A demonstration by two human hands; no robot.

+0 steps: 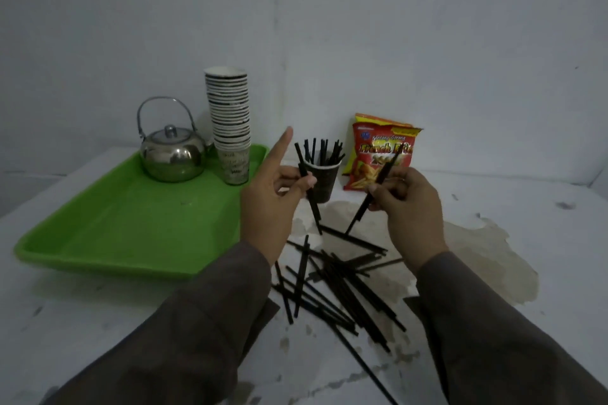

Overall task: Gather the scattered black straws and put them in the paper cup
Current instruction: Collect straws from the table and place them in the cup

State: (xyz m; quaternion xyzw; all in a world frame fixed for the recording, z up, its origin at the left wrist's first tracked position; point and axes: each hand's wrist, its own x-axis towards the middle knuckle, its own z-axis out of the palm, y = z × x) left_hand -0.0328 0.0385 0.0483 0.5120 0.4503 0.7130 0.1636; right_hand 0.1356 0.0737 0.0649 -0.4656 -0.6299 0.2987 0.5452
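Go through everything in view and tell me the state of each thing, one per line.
Left hand: grips one straw, index finger extended.
Right hand: grips one straw, tilted.
Paper cup: upright, several straws standing in it.
Scattered straws: lying crossed on the table.
Cup stack: upright on the green tray.
Kettle: lid on, handle up.
Snack bag: standing against the wall.

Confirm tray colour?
Bright green tray, plain with no pattern; head view shows it.

One head-worn camera looks forward and down, close over the white counter [98, 322], toward the wall corner [279, 43].
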